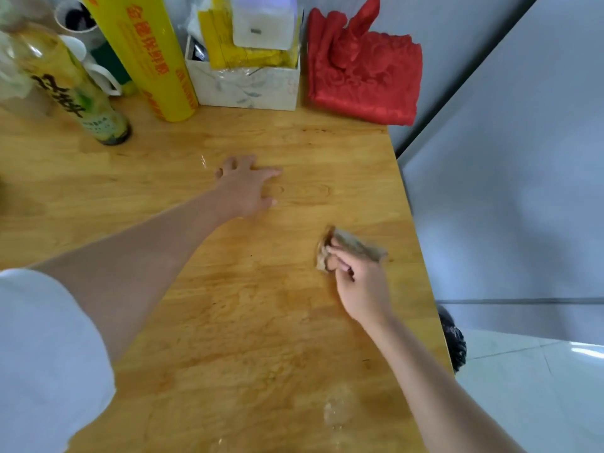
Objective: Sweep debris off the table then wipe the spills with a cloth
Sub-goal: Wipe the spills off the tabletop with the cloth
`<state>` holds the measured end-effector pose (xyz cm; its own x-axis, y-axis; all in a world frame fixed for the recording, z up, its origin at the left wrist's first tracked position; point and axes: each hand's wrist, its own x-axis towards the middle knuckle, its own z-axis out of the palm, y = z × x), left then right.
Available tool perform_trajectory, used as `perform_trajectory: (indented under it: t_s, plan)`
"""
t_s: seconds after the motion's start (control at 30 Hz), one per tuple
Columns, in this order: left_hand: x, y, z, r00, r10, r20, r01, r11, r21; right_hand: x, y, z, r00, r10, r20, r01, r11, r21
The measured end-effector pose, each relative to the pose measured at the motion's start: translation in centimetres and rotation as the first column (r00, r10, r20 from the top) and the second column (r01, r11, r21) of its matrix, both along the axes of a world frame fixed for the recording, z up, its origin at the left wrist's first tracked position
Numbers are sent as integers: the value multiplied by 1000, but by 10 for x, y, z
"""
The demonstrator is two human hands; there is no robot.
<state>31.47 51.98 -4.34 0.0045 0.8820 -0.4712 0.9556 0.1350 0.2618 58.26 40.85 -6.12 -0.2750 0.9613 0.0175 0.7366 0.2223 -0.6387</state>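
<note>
The right hand [359, 282] grips a crumpled grey-brown cloth [346, 248] near the wooden surface's [228, 322] right edge; the left hand [248, 188] rests flat, fingers spread. A pale wet smear [338, 411] nearer the person could be missed.

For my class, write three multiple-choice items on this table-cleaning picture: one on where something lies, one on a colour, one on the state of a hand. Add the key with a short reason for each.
1. Where does the folded cloth lie?
A. the table's far right corner
B. under the left hand
C. on the floor

2. What colour is the tall roll at the back of the table?
A. blue
B. yellow
C. black

3. What is the right hand doing?
A. resting flat
B. hanging off the table
C. gripping a wad of rag

Key: 1 A, it sits by the wall at that corner; 2 B, its wrapper is yellow with orange print; 3 C, its fingers curl round the rag, while the left hand lies spread on the wood.
</note>
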Motion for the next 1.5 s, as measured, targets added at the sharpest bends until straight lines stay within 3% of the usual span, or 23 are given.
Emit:
perform_trajectory:
  t_s: [0.07,0.13,0.2,0.27,0.33,0.37,0.4,0.47,0.53,0.6,0.7,0.8,0.87,0.93,1.0,1.07,1.13,1.2,1.27,1.3,1.33,1.4,1.5]
  plan:
    - [0,-2,1,1000,-11,1,11,1000,0,-2,-43,-3,970,242,-23,-243,960,-137]
    - [2,-7,5,1000,-5,-15,5,1000,14,26,-51,-3,967,254,-3,-249,946,-206]
    - [11,-21,8,998,11,-65,-6,997,76,65,-31,2,998,-63,18,65,986,-156]
    - [17,-47,12,997,20,-76,-9,991,135,89,-4,10,887,-461,1,457,879,-134]
    - [18,-70,13,999,10,-45,-4,990,138,79,9,12,765,-644,25,642,758,-118]
    - [16,-81,13,999,2,-53,4,992,124,58,2,14,778,-627,33,627,773,-98]
    - [12,-89,14,997,2,-71,5,995,104,35,-9,12,843,-539,-4,537,840,-79]
    - [3,-98,15,995,23,-95,-16,997,73,-13,-49,5,985,-141,-99,136,989,-60]
    - [-9,-101,16,996,47,-79,-43,998,51,-40,-96,-5,964,261,-50,-266,955,-135]
    - [-23,-103,14,996,76,-35,-76,997,10,-30,-108,-8,941,337,-19,-335,927,-166]
    - [-39,-104,15,999,40,-20,-41,998,-38,7,-65,4,997,-71,-29,69,994,-80]
    - [-46,-98,20,999,-27,-41,22,994,-107,-7,-20,16,827,-557,-74,534,819,-210]
    - [-46,-96,24,995,-68,-68,58,989,-135,-55,-24,14,903,-415,-109,409,909,-78]
    - [-44,-99,27,991,-113,-75,102,985,-140,-104,-52,3,990,-29,-138,18,996,-82]
    - [-43,-103,27,989,-138,-62,127,979,-158,-132,-90,-11,939,338,-58,-343,925,-163]
    - [-47,-103,26,993,-114,-33,106,976,-192,-121,-100,-16,869,492,-54,-491,844,-216]
    - [-50,-103,23,997,-74,8,74,976,-206,-91,-74,-10,932,340,-121,-358,918,-174]
    - [-52,-105,20,998,-45,44,53,974,-221,-67,-32,-4,988,-62,-138,43,990,-132]
    - [-52,-105,20,997,-15,72,32,972,-232,-72,-7,0,912,-410,-15,397,890,-223]
    - [-52,-104,22,996,-9,84,28,970,-240,-91,-10,1,912,-403,72,409,891,-198]
    - [-53,-102,23,995,-5,99,29,969,-246,-112,-21,0,956,-284,73,293,941,-172]
    - [-56,-100,23,989,17,145,18,972,-234,-153,-63,0,987,134,-86,-148,969,-196]
    - [-74,-100,23,969,59,239,-9,979,-204,-173,-108,-7,780,622,-71,-616,743,-262]
